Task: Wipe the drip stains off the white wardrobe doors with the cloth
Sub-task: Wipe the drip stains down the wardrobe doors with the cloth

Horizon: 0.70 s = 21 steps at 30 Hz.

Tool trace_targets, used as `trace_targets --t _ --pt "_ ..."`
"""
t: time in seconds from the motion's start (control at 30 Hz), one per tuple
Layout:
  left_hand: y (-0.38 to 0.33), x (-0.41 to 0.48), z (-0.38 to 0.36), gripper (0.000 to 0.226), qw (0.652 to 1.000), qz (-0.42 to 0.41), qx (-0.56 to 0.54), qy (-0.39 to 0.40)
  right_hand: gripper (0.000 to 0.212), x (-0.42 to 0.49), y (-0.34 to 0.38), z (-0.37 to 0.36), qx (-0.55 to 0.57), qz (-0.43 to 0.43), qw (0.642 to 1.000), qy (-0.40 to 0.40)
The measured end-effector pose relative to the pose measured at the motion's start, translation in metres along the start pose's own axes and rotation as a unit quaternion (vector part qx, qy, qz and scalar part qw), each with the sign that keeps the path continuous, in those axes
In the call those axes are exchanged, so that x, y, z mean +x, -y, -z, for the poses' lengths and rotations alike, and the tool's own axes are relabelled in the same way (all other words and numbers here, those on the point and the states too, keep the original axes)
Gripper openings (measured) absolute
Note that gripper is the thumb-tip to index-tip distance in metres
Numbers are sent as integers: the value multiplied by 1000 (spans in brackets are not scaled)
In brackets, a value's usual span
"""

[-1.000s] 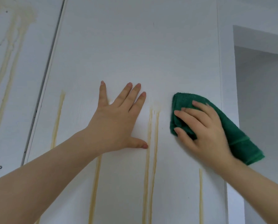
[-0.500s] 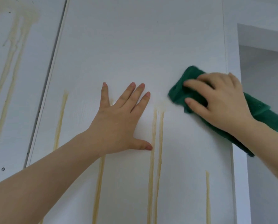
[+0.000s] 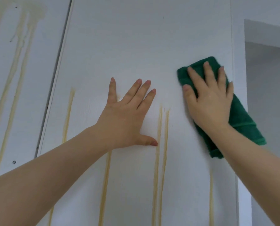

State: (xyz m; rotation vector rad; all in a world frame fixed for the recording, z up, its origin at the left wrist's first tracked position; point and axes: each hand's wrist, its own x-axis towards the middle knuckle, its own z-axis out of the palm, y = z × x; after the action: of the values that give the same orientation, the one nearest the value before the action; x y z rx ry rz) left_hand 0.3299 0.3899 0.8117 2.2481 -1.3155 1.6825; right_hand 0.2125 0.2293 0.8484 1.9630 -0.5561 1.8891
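A white wardrobe door (image 3: 136, 46) fills the view, streaked with yellow-brown drip stains (image 3: 159, 144) running down it. My left hand (image 3: 128, 115) lies flat on the door with fingers spread, its thumb tip touching the left streak of a close pair. My right hand (image 3: 209, 101) presses a folded green cloth (image 3: 243, 124) flat against the door near its right edge, to the right of that pair. One more streak (image 3: 211, 201) runs below the cloth. The cloth's tail hangs out past my wrist.
A second door (image 3: 22, 95) on the left carries heavier, paler drip stains (image 3: 17, 62). A dark gap (image 3: 54, 79) separates the two doors. Right of the wardrobe's edge is a white wall with a recess (image 3: 266, 79).
My right hand swept the cloth up from beside the paired streaks, then right toward the door's edge, turning its fingers upward. My left hand stayed planted.
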Motion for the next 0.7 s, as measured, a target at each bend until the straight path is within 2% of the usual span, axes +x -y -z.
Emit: trace_targets --t 0.07,0.13,0.17,0.2,0.23,0.3,0.33,0.37,0.4,0.43,0.5,0.53,0.57,0.63,0.67,0.7 --pt "1 -2 -4 113 998 -10 -14 -67 48 -27 9 -7 -29 157 987 -5" --pt "2 -6 -8 112 995 -13 -28 -96 44 -45 -1 -8 -62 309 949 20" --pt "3 -8 -11 112 994 -15 -36 -101 45 -40 -11 -4 -81 347 934 32" --pt "5 -11 -15 112 993 -18 -37 -109 47 -31 -18 -2 -95 351 931 32" --pt "8 -13 -16 112 992 -18 -36 -118 49 -19 -22 -1 -94 308 946 26" --pt "18 -16 -17 110 990 -5 -35 -139 55 -3 -13 1 -41 131 991 10" --pt "23 -18 -18 107 990 6 -31 -140 56 -5 -1 -1 -11 59 998 -6" --pt "28 -19 -19 102 990 18 -31 -139 55 -13 11 -4 1 45 999 -16" --pt "32 -21 -23 95 989 25 -32 -141 53 -26 21 -9 -5 91 995 -24" --pt "35 -23 -25 87 988 28 -37 -149 49 -39 25 -15 -18 181 983 -24" --pt "39 -28 -30 72 983 22 -36 -177 44 -49 19 -14 -52 338 940 7" --pt "40 -31 -31 68 981 19 -32 -193 45 -39 12 -11 -67 369 927 15" --pt "42 -33 -30 66 977 18 -30 -208 47 -26 7 -9 -78 356 931 17" --pt "47 -37 -28 66 974 32 -32 -221 55 2 7 -6 -46 201 978 12" --pt "51 -38 -27 67 973 42 -33 -222 58 8 14 -7 -23 111 994 -1" --pt "53 -40 -27 67 974 51 -29 -221 58 5 27 -9 -7 62 998 -13"
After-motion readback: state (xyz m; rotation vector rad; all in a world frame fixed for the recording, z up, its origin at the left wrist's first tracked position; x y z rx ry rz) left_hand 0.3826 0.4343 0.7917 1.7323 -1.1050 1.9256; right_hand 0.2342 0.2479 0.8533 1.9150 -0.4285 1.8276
